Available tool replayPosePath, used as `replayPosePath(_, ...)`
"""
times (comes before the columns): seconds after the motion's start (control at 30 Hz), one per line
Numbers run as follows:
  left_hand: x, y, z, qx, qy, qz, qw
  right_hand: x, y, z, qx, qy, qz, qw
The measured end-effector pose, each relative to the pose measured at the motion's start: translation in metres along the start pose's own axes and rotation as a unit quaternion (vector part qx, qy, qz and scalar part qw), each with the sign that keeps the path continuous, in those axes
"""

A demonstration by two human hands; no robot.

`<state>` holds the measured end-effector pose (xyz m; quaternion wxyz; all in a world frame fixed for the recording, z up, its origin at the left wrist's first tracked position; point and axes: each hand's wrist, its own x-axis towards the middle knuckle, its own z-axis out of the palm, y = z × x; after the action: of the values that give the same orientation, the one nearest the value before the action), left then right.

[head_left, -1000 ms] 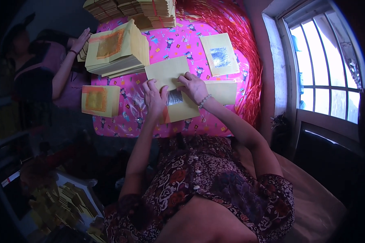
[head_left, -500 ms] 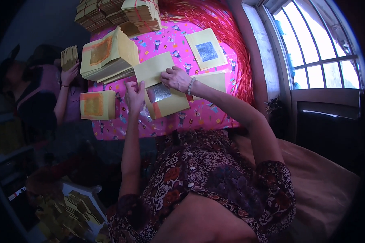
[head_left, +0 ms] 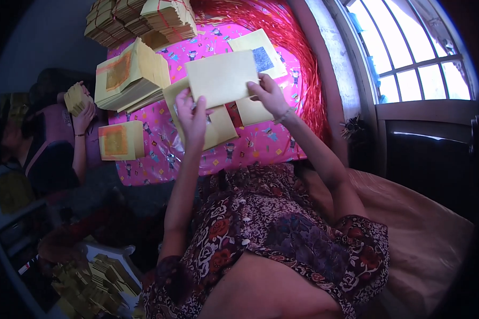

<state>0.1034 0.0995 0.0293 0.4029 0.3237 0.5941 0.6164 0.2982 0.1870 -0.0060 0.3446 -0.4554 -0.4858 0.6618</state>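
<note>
Head camera showed your left hand and your right hand grasping one blank sheet, raised between them and tilted, its right side higher. Your left thumb lay over its lower left corner; your right hand pinched its right edge, thumb in front, with a bracelet around that wrist. Just beneath your hands lay the lower sheets, partly hidden, on a pink cloth printed with small figures. Beyond your right hand, a silver-patched sheet showed partly past the raised one. Left of your left hand stood a tall stack with an orange-edged patch on top; also left, but nearer you, sat a low stack with a similar patch. Well beyond both hands were bundles tied with red, and red strands curved along the cloth's far and right sides. Past the tall stack, well left of your hands, a co-worker's hand held a wad of sheets. Well right of your right hand was a barred window.
</note>
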Motion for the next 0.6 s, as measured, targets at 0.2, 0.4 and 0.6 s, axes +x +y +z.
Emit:
replayPosePath(0.2,-0.053,-0.044,0.063,-0.113,-0.046,-0.096,0.988,-0.032,0.048,-0.074,0.054,0.061,0.057,0.995)
replayPosePath(0.4,-0.094,-0.132,0.058,0.317,-0.23,0.075,0.917,-0.035,0.1,-0.1,0.042,0.063,0.033,0.997)
replayPosePath(0.6,-0.078,-0.16,0.072,0.56,-0.256,0.094,0.783,-0.015,0.133,-0.092,-0.003,0.052,0.006,0.999)
